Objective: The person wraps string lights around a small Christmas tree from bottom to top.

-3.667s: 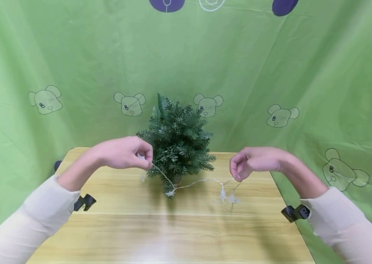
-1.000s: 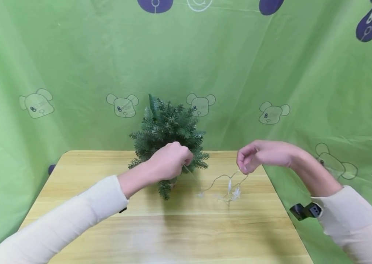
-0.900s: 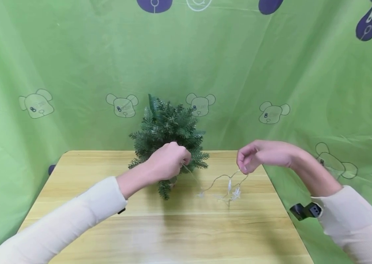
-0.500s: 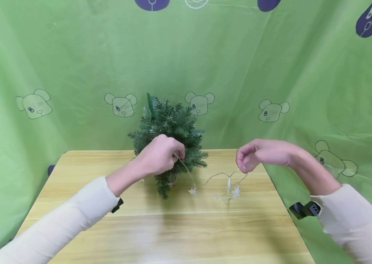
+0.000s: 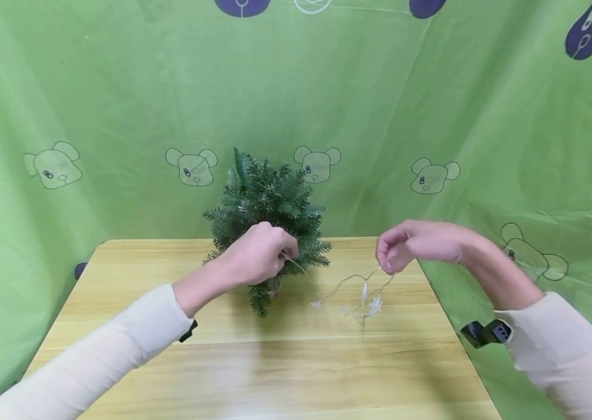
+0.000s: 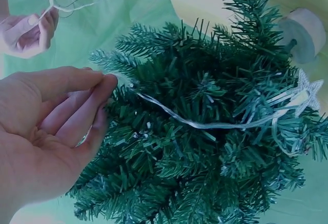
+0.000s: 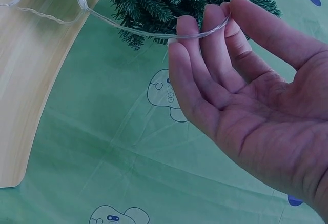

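A small artificial Christmas tree [image 5: 270, 192] stands at the back of the table, its round wooden base [image 6: 305, 32] showing in the left wrist view. My left hand [image 5: 256, 254], in front of the tree, pinches a clear string-light wire [image 6: 195, 125] between thumb and fingertips. From there the wire crosses in front of the branches to a star light [image 6: 310, 93]. To the right of the tree, my right hand [image 5: 422, 242] pinches the same string between thumb and fingers. Several star lights [image 5: 375, 305] dangle below it, and the wire sags between both hands.
The light wooden table [image 5: 275, 373] has its right edge beneath my right forearm. A green curtain [image 5: 275, 76] printed with mouse heads hangs behind and at both sides. Black wrist cameras [image 5: 485, 334] sit at both cuffs.
My left hand has moved right, from beside the tree to in front of it, bringing its end of the string closer to my right hand. Lately it has dipped slightly; the right hand barely moves.
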Motion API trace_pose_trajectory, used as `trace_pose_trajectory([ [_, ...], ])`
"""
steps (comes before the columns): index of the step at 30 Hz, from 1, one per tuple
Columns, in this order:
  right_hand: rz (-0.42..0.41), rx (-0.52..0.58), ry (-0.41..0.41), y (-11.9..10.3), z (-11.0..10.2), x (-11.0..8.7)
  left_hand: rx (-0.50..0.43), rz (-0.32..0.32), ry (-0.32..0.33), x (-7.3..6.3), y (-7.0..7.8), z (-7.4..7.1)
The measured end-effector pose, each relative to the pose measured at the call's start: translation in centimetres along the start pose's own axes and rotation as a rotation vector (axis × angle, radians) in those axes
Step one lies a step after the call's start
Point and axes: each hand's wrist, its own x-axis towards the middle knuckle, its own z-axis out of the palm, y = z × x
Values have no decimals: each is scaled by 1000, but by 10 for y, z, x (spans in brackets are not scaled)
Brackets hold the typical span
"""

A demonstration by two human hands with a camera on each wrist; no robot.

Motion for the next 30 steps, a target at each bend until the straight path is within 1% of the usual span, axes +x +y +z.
trace_pose_trajectory([
  [6, 20, -3, 32, -1, -2, -5, 14, 10, -44, 0, 2, -4],
  [9, 21, -2, 36, -1, -3, -7, 9, 13, -69, 0, 5, -9],
  [13, 20, -8, 36, -3, -6, -11, -16, 20, -100, 0, 14, -19],
  [16, 24, -20, 40, -4, -7, -14, -28, 24, -106, 4, 22, -25],
  [18, 28, -25, 42, -4, -8, -16, -32, 18, -105, 7, 27, -26],
  [21, 35, -25, 45, -4, -10, -18, -38, 18, -109, 14, 32, -22],
  [26, 43, -29, 55, -7, -14, -22, -46, 60, -138, 29, 40, -4],
  [27, 44, -31, 58, -8, -15, -23, -56, 60, -150, 32, 41, 1],
  [30, 40, -37, 64, -12, -18, -26, -109, 16, -204, 43, 45, 14],
])
